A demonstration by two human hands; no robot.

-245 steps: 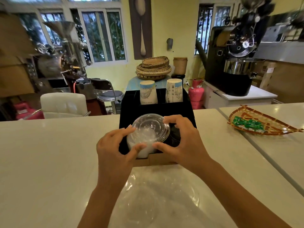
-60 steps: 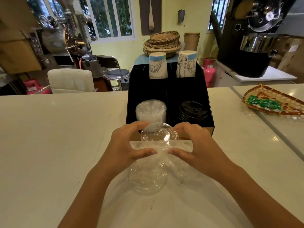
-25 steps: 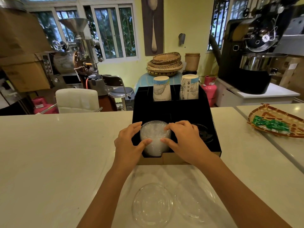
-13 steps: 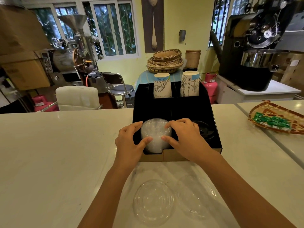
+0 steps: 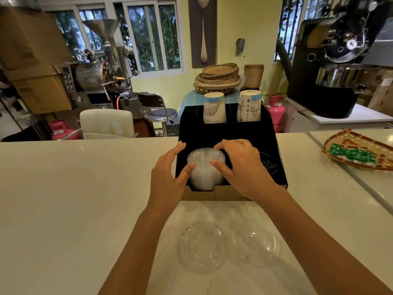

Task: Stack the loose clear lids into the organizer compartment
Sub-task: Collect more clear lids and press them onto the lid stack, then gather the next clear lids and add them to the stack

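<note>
Currently the stack of clear lids (image 5: 205,169) is seated in the near-left compartment of the black organizer (image 5: 228,137), at the middle of the white counter (image 5: 63,199). The stack is flanked by both hands. The left hand (image 5: 168,177) is placed at the stack's left side, thumb tip on its near face, fingers spread over the organizer's left wall. The right hand (image 5: 242,167) is draped over the right side, thumb against the stack's near face and fingertips curled on its far rim. The stack is touched by both, fingers apart; a firm squeeze cannot be told.

Dark lids (image 5: 268,162) are partly seen in the near-right compartment, mostly hidden by the right hand. Two paper cups (image 5: 214,109) are stood upside down in the far compartments.

Two loose clear lids are left on a plastic sheet (image 5: 223,279) near the camera: one (image 5: 202,246) between the forearms, another (image 5: 256,243) just right of it. A woven tray (image 5: 340,143) with green packets (image 5: 353,154) is seen at far right, well apart.
</note>
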